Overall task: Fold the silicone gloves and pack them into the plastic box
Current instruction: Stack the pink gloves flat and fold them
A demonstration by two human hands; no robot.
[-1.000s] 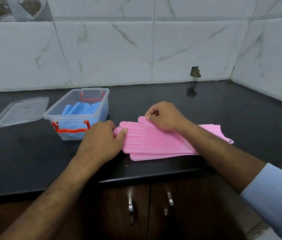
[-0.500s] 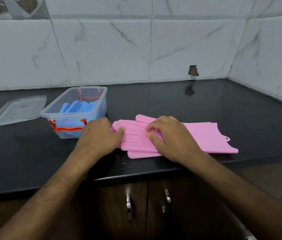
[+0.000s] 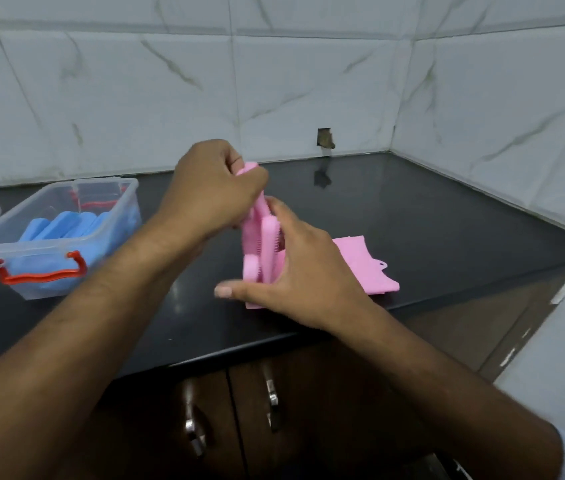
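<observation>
Now left hand (image 3: 210,188) fingers curled, gripping pink gloves (image 3: 261,237) tip; right hand (image 3: 303,275) fingers spread, pressing cuffs.

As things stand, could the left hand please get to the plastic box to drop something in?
Probably yes. The plastic box sits open, its lid off, just left of the left hand, with bare counter between. But that hand's grip is on the pink gloves, and blue gloves already fill much of the box.

worktop (image 3: 395,216): dark, glossy, reflective stone
pink gloves (image 3: 354,261): matt silicone, bristled palm
box (image 3: 49,237): clear smooth plastic
wall tiles (image 3: 309,81): glossy marble-look
cabinet handles (image 3: 270,393): shiny metal
</observation>
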